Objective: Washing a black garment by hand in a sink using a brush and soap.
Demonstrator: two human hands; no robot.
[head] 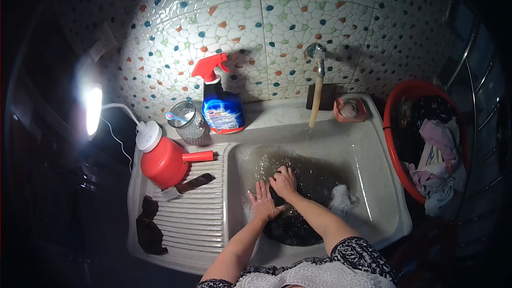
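Dark wet cloth [294,228] lies in cloudy water in the basin of the stone-coloured sink [376,156]. My left hand [264,204] is spread flat at the left edge of the cloth, fingers apart. My right hand [284,182] is just above and right of it, fingers bent down at the dark cloth; whether they grip it is hidden. A white mesh scrubber or clump of suds [341,199] sits right of my right forearm. Above the basin, the metal tap [320,60] has a tan tube [316,102] hanging from it.
On the ribbed drainboard [192,224] are a red plastic dipper [164,164] bearing a lit lamp [95,110], a brush [184,188] and dark cloth [150,228]. A spray bottle [223,108], glass jar [192,128] and pink soap dish [350,110] line the back ledge. Right stands a red tub [404,180] of laundry.
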